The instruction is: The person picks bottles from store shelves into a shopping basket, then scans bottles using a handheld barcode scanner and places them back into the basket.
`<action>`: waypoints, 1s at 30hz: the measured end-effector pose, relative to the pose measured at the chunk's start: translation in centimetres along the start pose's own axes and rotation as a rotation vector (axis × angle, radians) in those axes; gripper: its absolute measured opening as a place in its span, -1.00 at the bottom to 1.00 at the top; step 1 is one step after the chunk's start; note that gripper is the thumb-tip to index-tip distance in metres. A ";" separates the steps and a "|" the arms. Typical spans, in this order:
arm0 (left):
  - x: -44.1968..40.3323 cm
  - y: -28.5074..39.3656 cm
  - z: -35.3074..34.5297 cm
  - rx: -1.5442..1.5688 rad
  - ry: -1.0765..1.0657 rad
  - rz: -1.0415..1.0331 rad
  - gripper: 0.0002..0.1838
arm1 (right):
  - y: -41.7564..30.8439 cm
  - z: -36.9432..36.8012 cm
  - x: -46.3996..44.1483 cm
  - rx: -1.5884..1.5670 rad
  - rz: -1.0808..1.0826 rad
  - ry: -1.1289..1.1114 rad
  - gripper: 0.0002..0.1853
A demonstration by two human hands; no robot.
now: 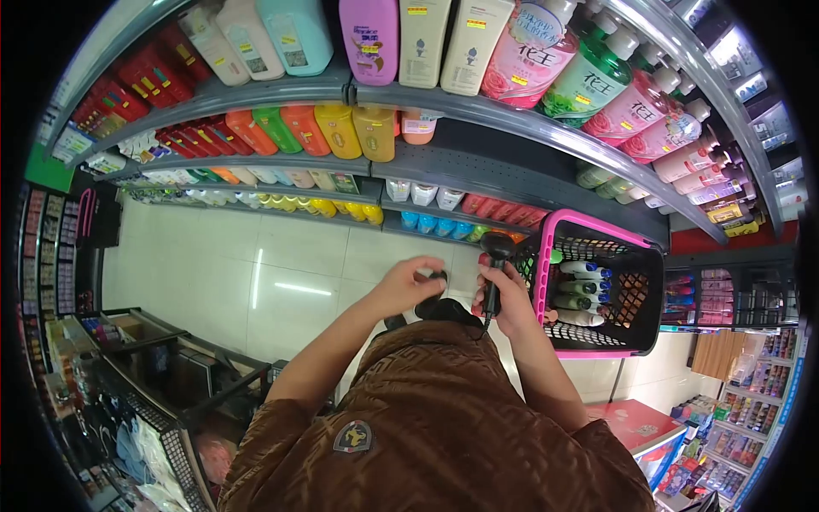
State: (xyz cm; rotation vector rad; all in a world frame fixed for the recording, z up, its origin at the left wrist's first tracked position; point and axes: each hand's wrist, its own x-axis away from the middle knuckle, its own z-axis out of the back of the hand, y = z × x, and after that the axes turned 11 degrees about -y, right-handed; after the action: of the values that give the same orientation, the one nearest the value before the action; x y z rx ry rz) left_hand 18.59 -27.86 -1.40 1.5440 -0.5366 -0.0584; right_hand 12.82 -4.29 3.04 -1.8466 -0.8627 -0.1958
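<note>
My right hand (509, 299) is closed around the handle of a black handheld barcode scanner (493, 286), its head pointing up and away from me. A thin cord hangs from the bottom of the handle. Left of it, my left hand (407, 286) is held in front of my body with its fingers curled. Something small and dark lies at those fingertips; I cannot make out what it is. Just right of the scanner is a black mesh shopping basket (653, 294) with a pink rim, with several bottles (582, 290) lying in it.
Shelves (512, 119) of shampoo and lotion bottles curve across the front. A purple bottle (369, 38) and several pink and green pump bottles (589, 81) stand on an upper shelf. Pale floor tiles (222, 264) lie below. A dark rack (196, 375) is at lower left, a red-topped box (636, 422) at lower right.
</note>
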 end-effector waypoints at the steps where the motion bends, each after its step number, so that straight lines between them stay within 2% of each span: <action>1: -1.4 -0.3 1.0 -0.031 0.075 -0.031 -0.45 | -0.7 -0.1 -0.4 -0.021 -0.015 0.017 -0.74; 3: -5.5 -1.8 3.6 -0.154 0.300 -0.185 -0.36 | -1.3 0.5 -1.9 -0.040 0.001 0.002 -0.74; 5: -9.9 -0.6 6.5 -0.102 0.448 -0.333 -0.33 | -2.3 0.9 -3.0 -0.060 0.026 -0.014 -0.74; 6: -11.6 1.6 7.8 -0.115 0.443 -0.343 -0.33 | -3.1 1.0 -3.6 -0.052 0.019 0.004 -0.75; 8: -14.3 6.3 9.6 -0.331 0.670 -0.446 -0.39 | -4.4 1.5 -4.7 -0.053 0.017 0.025 -0.77; 9: -17.3 5.7 12.2 -0.339 0.664 -0.448 -0.39 | -5.0 1.9 -5.4 -0.024 0.019 0.005 -0.78; 11: -22.7 1.9 17.7 -0.484 0.490 -0.408 -0.43 | -5.9 2.6 -6.0 -0.009 0.017 -0.007 -0.79; 12: -22.7 2.4 17.8 -0.489 0.479 -0.403 -0.43 | -6.5 2.8 -6.1 -0.018 0.025 -0.005 -0.78; 14: -22.8 3.8 18.3 -0.763 0.400 -0.250 -0.45 | -6.8 3.4 -6.6 -0.031 0.033 -0.011 -0.76; 15: -22.2 5.0 17.0 -0.771 0.408 -0.248 -0.45 | -6.8 3.8 -6.9 -0.017 0.044 -0.013 -0.76; 17: -18.8 6.1 11.6 -0.473 0.647 -0.499 -0.51 | -7.0 4.4 -7.6 -0.007 0.050 -0.027 -0.76; 21: -14.4 6.1 10.6 -0.463 0.712 -0.550 -0.48 | -7.8 4.1 -8.5 -0.017 0.067 0.008 -0.78; 23: -13.5 5.8 13.9 -0.437 0.983 -0.546 -0.47 | -8.0 4.5 -9.6 0.030 0.083 -0.030 -0.79; 26: -12.9 5.8 17.7 -0.410 1.013 -0.484 -0.48 | -8.5 3.4 -10.3 0.040 0.047 -0.017 -0.78; 28: -12.2 5.6 18.0 -0.498 1.002 -0.433 -0.50 | -8.1 2.7 -10.6 0.034 0.052 -0.008 -0.78; 30: -12.1 5.0 17.1 -0.773 0.875 -0.530 -0.55 | -7.8 2.0 -10.8 0.039 0.060 -0.003 -0.78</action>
State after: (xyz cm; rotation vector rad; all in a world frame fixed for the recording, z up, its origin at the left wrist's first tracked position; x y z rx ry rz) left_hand 0.22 -39.10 -1.26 0.7797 0.5549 0.0105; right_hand -0.54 -6.11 2.57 -1.8340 -0.8064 -0.1373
